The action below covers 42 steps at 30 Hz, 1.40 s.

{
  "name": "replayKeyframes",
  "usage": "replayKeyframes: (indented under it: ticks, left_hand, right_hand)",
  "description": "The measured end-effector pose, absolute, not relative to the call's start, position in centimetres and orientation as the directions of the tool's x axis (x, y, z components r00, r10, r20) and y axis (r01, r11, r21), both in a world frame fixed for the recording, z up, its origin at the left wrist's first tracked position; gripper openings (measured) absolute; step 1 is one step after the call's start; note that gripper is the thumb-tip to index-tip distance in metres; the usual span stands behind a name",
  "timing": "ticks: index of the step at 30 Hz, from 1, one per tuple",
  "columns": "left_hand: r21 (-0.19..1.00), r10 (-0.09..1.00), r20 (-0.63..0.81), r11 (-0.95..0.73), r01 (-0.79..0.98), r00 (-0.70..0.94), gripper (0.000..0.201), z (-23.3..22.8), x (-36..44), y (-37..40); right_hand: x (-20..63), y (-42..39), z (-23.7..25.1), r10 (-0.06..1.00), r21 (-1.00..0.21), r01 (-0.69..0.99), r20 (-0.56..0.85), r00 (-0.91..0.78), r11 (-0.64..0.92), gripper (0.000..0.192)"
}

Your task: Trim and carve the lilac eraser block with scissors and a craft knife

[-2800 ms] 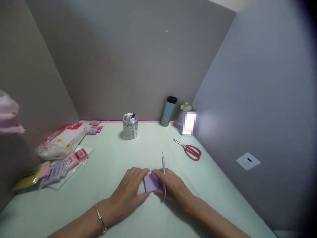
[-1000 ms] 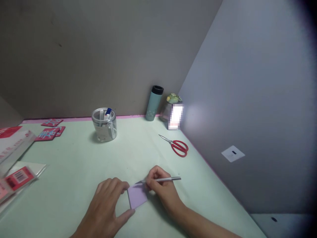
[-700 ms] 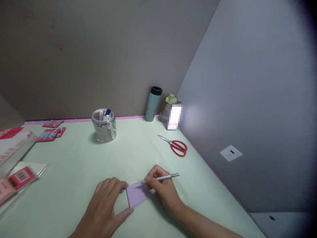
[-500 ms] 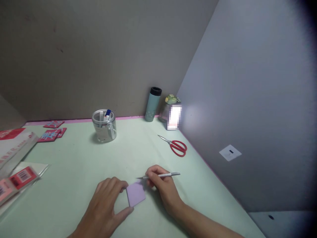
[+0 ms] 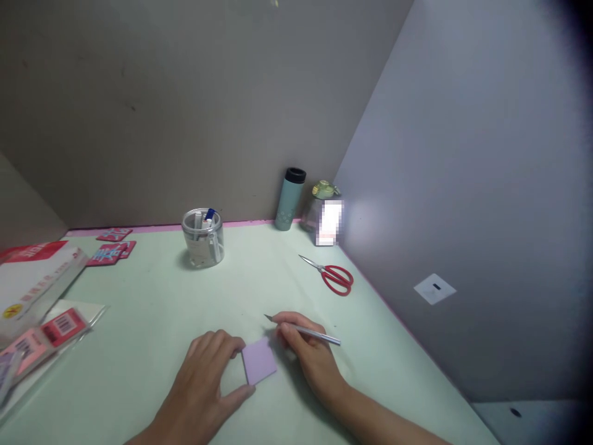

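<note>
My left hand (image 5: 204, 380) lies on the pale green table (image 5: 152, 309), fingers spread a little, with fingertips and thumb touching the left edge of a small purple square of paper (image 5: 259, 361) and pinning it flat. The paper sits low in the middle of the table, between my two hands. My right hand (image 5: 308, 352) rests just to its right, fingers closed around a thin metal craft knife (image 5: 303, 330); the pointed tip aims away to the upper left, clear of the paper.

Farther back, red scissors (image 5: 336, 278) lie near the right wall, well apart from my hands. A clear jar of pens (image 5: 202, 238) stands toward the back, and a teal flask (image 5: 290, 199) stands against the back wall. Packets with barcodes (image 5: 44, 330) lie at the left edge.
</note>
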<state>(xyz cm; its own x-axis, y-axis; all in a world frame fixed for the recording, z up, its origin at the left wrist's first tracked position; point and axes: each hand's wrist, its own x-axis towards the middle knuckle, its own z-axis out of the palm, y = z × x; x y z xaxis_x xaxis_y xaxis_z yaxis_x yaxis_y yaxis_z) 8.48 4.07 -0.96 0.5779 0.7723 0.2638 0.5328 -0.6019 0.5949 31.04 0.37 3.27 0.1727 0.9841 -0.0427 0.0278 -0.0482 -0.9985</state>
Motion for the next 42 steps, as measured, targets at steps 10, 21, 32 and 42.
replayKeyframes:
  ticks: [10,21,32,42]
  left_hand:
    - [0.582,0.758,0.265,-0.619,0.527,0.597,0.036,-0.9,8.5,4.1]
    - [0.586,0.763,0.308,-0.622,0.519,0.567,0.037,-1.2,8.3,4.0]
    - [0.567,0.755,0.287,-0.630,0.530,0.590,0.037,-1.9,8.2,4.3]
    - [0.574,0.754,0.301,-0.632,0.520,0.584,0.036,-1.5,8.1,4.2]
  right_hand:
    - [31.0,0.4,3.1,0.983,-0.997,0.022,-0.068,0.173,-0.073,0.038]
    - [31.0,0.4,3.5,0.985,-0.996,0.093,0.006,0.172,-0.010,0.031]
    - [30.6,0.4,4.0,0.985,-0.996,0.050,-0.059,0.163,-0.068,0.019]
    - [30.7,0.6,3.9,0.978,-0.992,0.068,-0.095,0.188,-0.109,0.018]
